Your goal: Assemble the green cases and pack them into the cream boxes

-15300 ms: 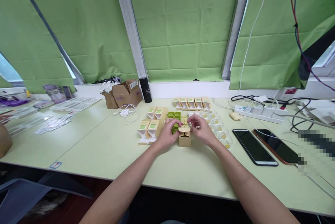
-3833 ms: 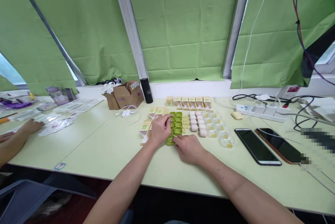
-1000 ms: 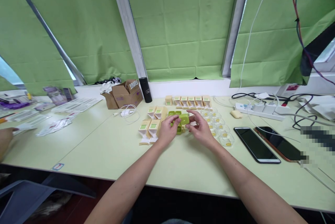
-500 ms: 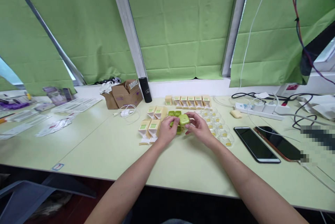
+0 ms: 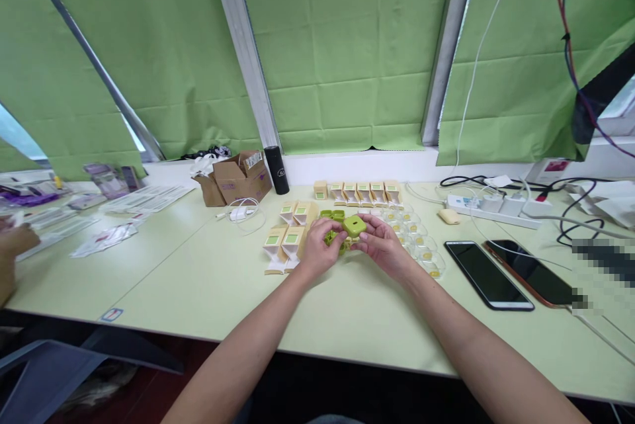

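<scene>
A small rounded green case (image 5: 354, 225) is held up between my two hands, with a small dark slot on its face. The fingers of my left hand (image 5: 321, 249) pinch it from the left. On its other side my right hand (image 5: 381, 245) grips it with thumb and fingers. Just behind and below are several green square containers (image 5: 332, 214), partly covered by my hands. Open cream cartons with green labels (image 5: 292, 239) stand beside my left hand. Clear plastic cups with yellow spots (image 5: 425, 255) lie right of my right hand.
A row of similar cartons (image 5: 364, 194) stands farther back. A cardboard box (image 5: 238, 179) and black bottle (image 5: 276, 170) are behind on the left. Two phones (image 5: 489, 275), a power strip (image 5: 496, 209) and cables lie right. Another person's hand (image 5: 17, 239) shows at the left edge.
The green case has been turned in my hands, and its dark slot now shows. Another person's hand and arm have come into view at the far left.
</scene>
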{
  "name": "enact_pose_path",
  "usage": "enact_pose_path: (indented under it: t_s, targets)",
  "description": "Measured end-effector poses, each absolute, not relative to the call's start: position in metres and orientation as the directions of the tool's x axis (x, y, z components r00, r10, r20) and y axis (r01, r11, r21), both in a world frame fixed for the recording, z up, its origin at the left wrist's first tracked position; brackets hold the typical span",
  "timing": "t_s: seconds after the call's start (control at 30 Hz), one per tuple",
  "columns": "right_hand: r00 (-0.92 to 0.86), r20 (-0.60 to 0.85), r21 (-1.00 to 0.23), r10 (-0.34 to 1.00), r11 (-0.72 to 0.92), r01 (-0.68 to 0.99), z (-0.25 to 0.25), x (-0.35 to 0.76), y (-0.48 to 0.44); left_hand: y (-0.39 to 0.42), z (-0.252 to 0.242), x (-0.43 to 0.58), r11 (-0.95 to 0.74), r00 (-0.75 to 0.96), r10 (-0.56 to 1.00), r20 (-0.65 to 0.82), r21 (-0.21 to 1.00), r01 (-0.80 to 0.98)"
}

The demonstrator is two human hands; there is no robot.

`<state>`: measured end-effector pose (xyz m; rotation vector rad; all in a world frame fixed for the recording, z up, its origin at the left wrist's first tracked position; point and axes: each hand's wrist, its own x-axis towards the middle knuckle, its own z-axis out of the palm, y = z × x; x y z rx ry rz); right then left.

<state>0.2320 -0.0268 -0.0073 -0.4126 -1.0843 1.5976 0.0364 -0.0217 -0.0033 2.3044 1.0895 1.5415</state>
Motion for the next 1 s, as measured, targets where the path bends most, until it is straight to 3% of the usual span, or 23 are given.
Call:
enact_pose_path:
  t_s: [0.2,0.4,0.6,0.73,0.8,0.9,1.0]
  targets:
    - [-0.323,0.259,-0.82,0.91,0.03,-0.571,-0.004,0.232,-0.028,-0.026,0.0,0.038,-0.765,0.228,0.519,0.824,0.329,0.553]
    - [-0.228,0.267,-0.877,0.936,0.138,-0.461,-0.01,0.226,-0.025,-0.026,-0.001,0.039,-0.789,0.332,0.458,0.825,0.205,0.579]
    - [-0.182,0.33,-0.913,0.926,0.264,-0.312,-0.018,0.222,-0.018,-0.025,-0.005,0.039,-0.804,0.396,0.49,0.776,0.227,0.55]
    - [-0.093,0.395,-0.918,0.914,0.388,-0.088,-0.022,0.225,-0.017,-0.025,-0.004,0.039,-0.763,0.279,0.58,0.765,0.39,0.516]
    - [-0.055,0.472,-0.86,0.88,0.473,0.192,-0.022,0.228,-0.018,-0.023,-0.003,0.038,-0.702,0.171,0.658,0.734,0.515,0.492]
    - [-0.184,0.568,-0.573,0.802,0.546,0.611,-0.019,0.232,-0.024,-0.015,-0.006,0.036,-0.609,0.035,0.752,0.658,0.674,0.417]
    - [-0.369,0.537,-0.335,0.758,0.593,0.732,-0.016,0.231,-0.03,-0.003,-0.011,0.034,-0.576,-0.001,0.8,0.601,0.768,0.279]
